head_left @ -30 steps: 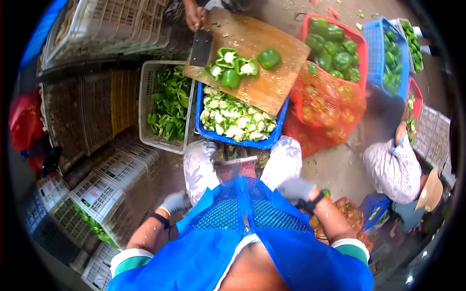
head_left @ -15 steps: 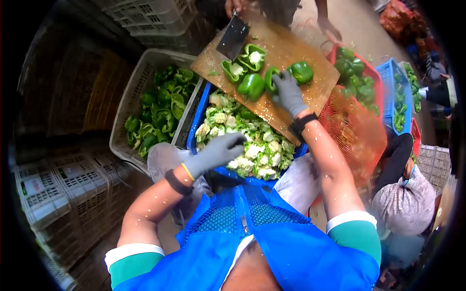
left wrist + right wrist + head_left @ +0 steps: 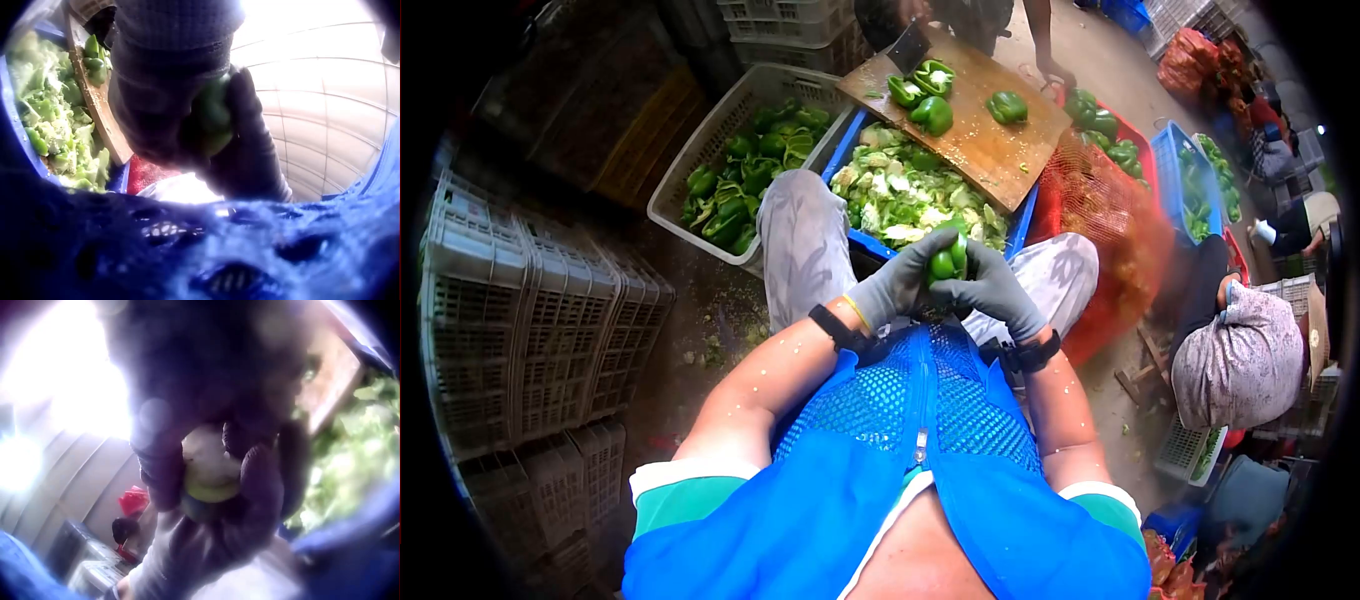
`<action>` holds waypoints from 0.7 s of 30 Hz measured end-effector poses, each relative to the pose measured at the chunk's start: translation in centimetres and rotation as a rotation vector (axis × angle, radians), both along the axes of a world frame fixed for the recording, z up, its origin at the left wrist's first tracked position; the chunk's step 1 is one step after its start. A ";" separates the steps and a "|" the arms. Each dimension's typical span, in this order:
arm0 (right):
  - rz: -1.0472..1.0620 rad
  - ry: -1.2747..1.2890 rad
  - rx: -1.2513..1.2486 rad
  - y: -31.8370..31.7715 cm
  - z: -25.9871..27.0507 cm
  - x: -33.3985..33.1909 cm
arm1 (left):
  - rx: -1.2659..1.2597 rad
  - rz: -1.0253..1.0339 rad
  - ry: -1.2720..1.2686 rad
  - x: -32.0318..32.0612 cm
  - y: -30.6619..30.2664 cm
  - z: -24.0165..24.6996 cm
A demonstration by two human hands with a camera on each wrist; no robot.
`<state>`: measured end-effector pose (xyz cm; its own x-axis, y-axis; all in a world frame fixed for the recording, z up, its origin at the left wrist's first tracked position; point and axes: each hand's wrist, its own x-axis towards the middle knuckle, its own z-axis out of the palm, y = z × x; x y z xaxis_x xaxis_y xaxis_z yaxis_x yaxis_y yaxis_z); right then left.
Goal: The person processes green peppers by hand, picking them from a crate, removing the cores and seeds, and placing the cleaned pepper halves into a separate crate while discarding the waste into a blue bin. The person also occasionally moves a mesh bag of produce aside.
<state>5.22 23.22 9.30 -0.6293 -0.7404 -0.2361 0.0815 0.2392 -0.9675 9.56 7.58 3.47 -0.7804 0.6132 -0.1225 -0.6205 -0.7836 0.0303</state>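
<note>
Both grey-gloved hands meet in front of the blue vest, above the lap. Between them is a cut green bell pepper (image 3: pixel 948 258), gripped by my left hand (image 3: pixel 898 286) on one side and my right hand (image 3: pixel 997 290) on the other. Its pale core (image 3: pixel 206 450) faces the right wrist view, with gloved fingertips right at it. In the left wrist view the gloves partly cover the pepper (image 3: pixel 214 119). Just beyond the hands, a blue crate (image 3: pixel 1022 222) holds pale green pepper scraps (image 3: pixel 900 190). A wooden cutting board (image 3: pixel 990 160) lies over its far side, bearing several peppers (image 3: pixel 932 116), some cut.
Left of the blue crate stands a white crate (image 3: pixel 662 200) with cut peppers. A person's hand (image 3: pixel 915 10) is at a cleaver (image 3: pixel 908 47) by the board. To the right are a red mesh bag (image 3: pixel 1100 230) and a light-blue crate (image 3: pixel 1168 165). Stacked crates (image 3: pixel 530 310) stand at left.
One second ago both hands were low by the lap; then the right hand reached a pepper piece on the board. Now that piece is off the board, held by both hands near the vest.
</note>
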 end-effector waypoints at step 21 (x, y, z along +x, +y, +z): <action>-0.377 0.632 0.605 -1.1 -9.3 -12.2 | -2.530 1.022 0.042 -1.6 -25.4 4.3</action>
<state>-6.93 22.13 -0.04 -0.9439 -0.3268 -0.0472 -0.2405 0.7785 -0.5798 7.99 -17.78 7.78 -0.5987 -0.7040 0.3820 -0.3343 0.6531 0.6795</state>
